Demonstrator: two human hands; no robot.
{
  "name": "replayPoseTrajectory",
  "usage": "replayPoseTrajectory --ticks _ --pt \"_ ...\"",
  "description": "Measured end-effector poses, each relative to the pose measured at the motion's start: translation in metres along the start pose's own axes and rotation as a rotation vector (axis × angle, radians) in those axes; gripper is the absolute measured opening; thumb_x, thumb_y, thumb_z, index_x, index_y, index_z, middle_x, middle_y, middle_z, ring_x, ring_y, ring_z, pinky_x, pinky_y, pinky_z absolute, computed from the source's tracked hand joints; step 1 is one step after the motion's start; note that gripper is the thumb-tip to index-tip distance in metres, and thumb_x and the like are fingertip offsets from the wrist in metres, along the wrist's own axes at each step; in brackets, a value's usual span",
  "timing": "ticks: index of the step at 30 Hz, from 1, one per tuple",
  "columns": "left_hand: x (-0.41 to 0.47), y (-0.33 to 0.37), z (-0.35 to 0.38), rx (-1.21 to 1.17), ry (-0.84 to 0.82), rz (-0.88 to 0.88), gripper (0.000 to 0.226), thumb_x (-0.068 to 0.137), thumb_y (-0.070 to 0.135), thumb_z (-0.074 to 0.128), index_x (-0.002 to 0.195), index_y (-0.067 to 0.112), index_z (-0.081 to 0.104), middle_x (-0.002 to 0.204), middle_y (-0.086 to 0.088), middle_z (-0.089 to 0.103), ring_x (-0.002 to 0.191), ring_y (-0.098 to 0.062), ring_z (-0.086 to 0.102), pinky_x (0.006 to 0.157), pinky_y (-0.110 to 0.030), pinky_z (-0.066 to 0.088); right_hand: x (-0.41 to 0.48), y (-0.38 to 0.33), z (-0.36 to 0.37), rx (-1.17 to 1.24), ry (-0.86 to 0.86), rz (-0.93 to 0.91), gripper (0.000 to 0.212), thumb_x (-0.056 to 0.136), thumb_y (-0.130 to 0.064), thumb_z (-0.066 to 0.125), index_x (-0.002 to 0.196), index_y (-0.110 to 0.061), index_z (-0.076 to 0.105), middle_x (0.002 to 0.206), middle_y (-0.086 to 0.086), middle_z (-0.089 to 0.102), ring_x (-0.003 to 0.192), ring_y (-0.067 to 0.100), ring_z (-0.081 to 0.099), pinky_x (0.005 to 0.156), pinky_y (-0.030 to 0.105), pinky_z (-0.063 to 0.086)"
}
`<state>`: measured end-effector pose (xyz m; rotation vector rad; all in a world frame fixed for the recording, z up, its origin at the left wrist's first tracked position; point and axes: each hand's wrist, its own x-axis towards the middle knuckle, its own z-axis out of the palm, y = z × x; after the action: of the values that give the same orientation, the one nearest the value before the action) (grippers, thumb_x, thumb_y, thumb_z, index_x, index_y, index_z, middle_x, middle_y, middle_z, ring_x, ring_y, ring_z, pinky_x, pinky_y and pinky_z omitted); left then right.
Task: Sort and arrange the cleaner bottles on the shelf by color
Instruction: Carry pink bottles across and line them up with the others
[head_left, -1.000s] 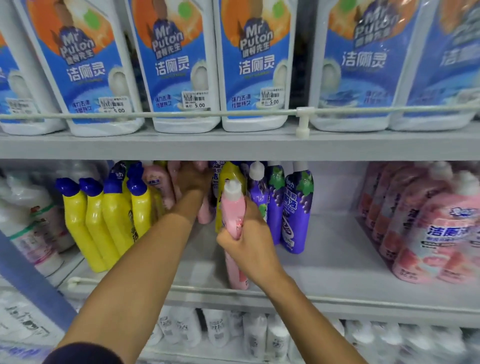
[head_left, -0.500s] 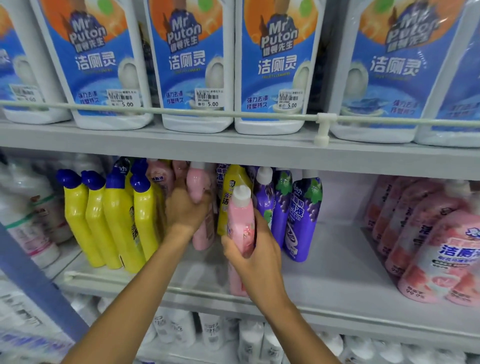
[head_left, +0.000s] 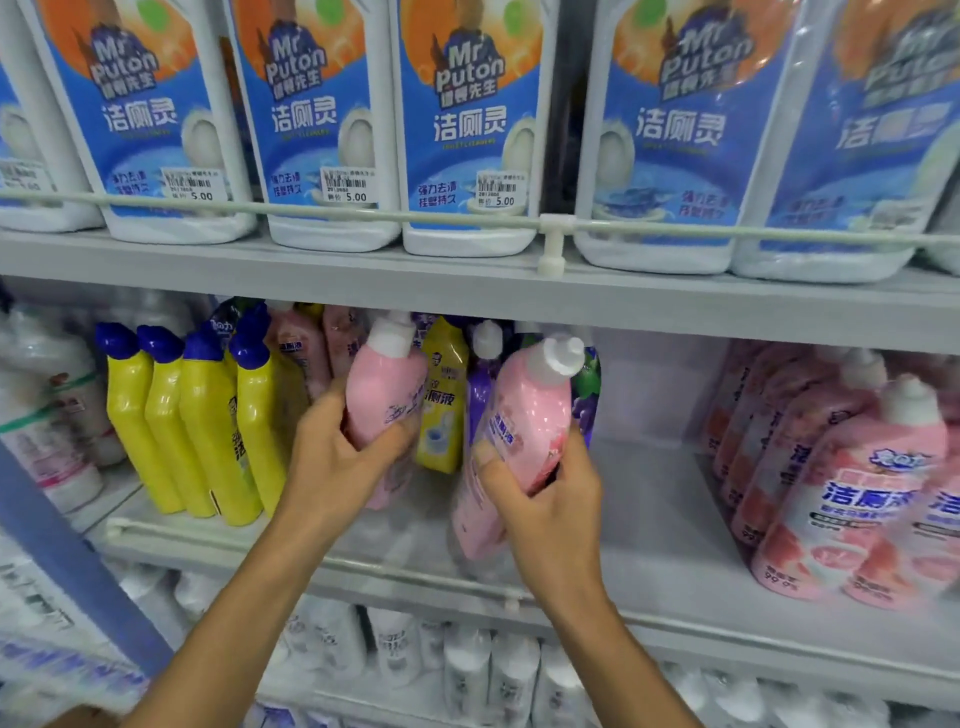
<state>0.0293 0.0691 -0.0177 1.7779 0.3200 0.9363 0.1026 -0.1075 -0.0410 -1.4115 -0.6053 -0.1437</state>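
- Middle shelf: the left hand grips a first pink bottle, upright, cap at 12 o'clock.
- The right hand grips a second pink bottle, its long axis tilted toward 1 o'clock.
- The matching pink row stands at 3 o'clock (the right hand is nearer); yellow bottles fill the 9 o'clock side, with purple bottles behind.

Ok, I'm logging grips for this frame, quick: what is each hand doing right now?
Left hand: closed around a pink bottle.
Right hand: closed around a second pink bottle, its cap tilted to the right.
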Motion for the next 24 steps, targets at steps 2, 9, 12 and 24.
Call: replayPoseTrajectory --ticks 2,9,12,24 --pt "-0.021 0.017 0.009 -0.035 -0.077 -0.008 0.042 0.084 0.011 0.083 0.122 0.015 0.065 0.109 -0.004 0.076 0.099 -0.018 0.073 0.081 -0.034 0.061 0.000 -0.005 -0.027 -0.005 0.040 -0.011 0.041 0.079 -0.027 0.081 0.115 -0.017 0.065 0.095 -0.011 0.074 0.085 0.009 0.071 0.075 0.027 0.058" --pt "-0.059 0.040 0.092 -0.234 -0.369 -0.129 0.049 0.075 0.021 0.081 0.122 0.021 0.065 0.110 0.007 0.078 0.102 -0.010 0.074 0.086 -0.028 0.061 0.002 0.008 -0.106 -0.169 0.334 -0.017 0.038 0.085 -0.006 0.078 0.118 -0.016 0.062 0.089 -0.019 0.068 0.075 -0.001 0.062 0.069 0.013 0.047" --pt "-0.056 0.027 0.133 -0.231 -0.485 -0.131 0.044 0.083 0.009 0.082 0.123 0.019 0.065 0.111 0.005 0.078 0.104 -0.013 0.074 0.089 -0.036 0.061 0.001 0.022 -0.121 -0.226 0.451 -0.008 0.052 0.084 -0.007 0.078 0.131 -0.021 0.058 0.100 -0.014 0.069 0.086 0.002 0.066 0.078 0.019 0.052" --pt "-0.045 -0.019 0.194 -0.328 -0.577 -0.170 0.044 0.082 0.012 0.084 0.120 0.018 0.064 0.105 0.003 0.078 0.095 -0.012 0.075 0.073 -0.021 0.059 -0.011 0.030 -0.159 -0.514 0.472 0.043 0.087 0.075 -0.045 0.088 0.149 -0.028 0.045 0.137 -0.010 0.057 0.128 0.010 0.056 0.105 0.040 0.050"
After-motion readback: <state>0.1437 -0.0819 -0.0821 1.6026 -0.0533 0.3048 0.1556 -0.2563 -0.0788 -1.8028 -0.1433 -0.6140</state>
